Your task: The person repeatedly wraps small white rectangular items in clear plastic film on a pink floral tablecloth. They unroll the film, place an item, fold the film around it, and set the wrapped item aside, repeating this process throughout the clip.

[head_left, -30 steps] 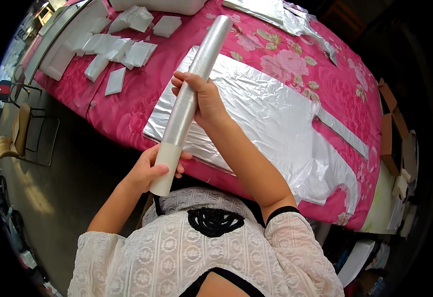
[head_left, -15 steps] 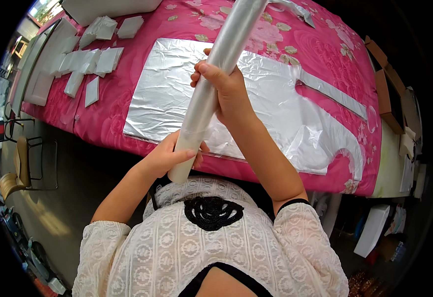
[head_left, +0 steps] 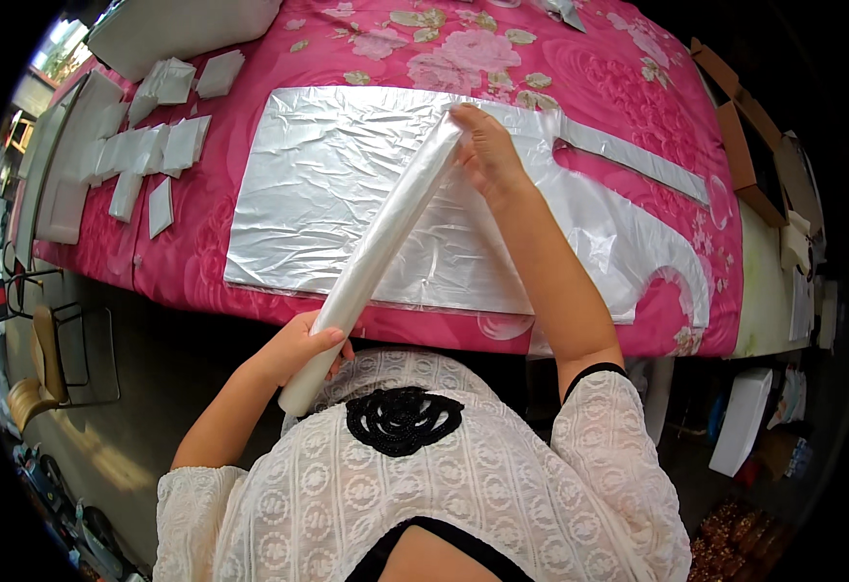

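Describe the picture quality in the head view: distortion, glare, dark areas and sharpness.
Head view: strong fisheye, the pink table edge bows and black fills the corners; daylight glares off the silvery plastic sheet and the plastic roll; floor under the table lies in shadow; right hand and left hand look sharp, without motion blur.

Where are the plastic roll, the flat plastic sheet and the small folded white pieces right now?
plastic roll (head_left: 378, 241), head view, middle of the tube.
flat plastic sheet (head_left: 318, 184), head view, bare left part.
folded white pieces (head_left: 153, 155), head view, middle of the row.
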Available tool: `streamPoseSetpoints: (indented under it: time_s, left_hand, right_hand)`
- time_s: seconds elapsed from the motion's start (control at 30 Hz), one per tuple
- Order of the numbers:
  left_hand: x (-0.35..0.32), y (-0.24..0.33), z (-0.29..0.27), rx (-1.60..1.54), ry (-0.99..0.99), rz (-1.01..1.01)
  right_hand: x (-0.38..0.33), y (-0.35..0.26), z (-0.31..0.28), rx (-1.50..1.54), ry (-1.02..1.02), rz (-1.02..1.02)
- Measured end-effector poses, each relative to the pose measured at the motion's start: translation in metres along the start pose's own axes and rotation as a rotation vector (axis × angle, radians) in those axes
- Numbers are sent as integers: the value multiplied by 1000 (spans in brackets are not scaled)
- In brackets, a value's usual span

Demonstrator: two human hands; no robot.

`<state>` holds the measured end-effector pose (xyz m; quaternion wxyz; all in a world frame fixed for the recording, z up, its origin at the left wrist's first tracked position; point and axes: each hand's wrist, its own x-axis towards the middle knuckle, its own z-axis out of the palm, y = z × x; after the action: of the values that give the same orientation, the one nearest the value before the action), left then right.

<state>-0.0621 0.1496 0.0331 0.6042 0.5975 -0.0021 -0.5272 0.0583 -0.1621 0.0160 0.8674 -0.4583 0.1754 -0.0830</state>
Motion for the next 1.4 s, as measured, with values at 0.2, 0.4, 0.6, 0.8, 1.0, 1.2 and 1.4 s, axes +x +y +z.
streamPoseSetpoints:
  time_s: [0.2, 0.4, 0.6, 0.8, 1.0, 1.2, 1.4]
  left_hand:
    - [-16, -18, -8, 8, 15, -66]
    - [-17, -18, -7, 17, -6, -59]
    - [-17, -16, -7, 21, -37, -72]
    - [-35, -16, -27, 34, -127, -202]
    - [-56, -14, -68, 225, -297, -203]
    - [-19, 65, -40, 868, -208, 69]
    - [49, 121, 4, 1634, 49, 482]
  right_hand:
    - [-7, -32, -21, -625, -232, 178]
    - [-9, -31, -9, -852, -511, 285]
    - [-4, -34, -16, -825, -478, 202]
    - [41, -84, -107, -961, -71, -74]
    - [34, -130, -176, -1110, 252, -237]
    - [40, -78, -118, -918, -1, -231]
    - [32, -52, -79, -970, -199, -212]
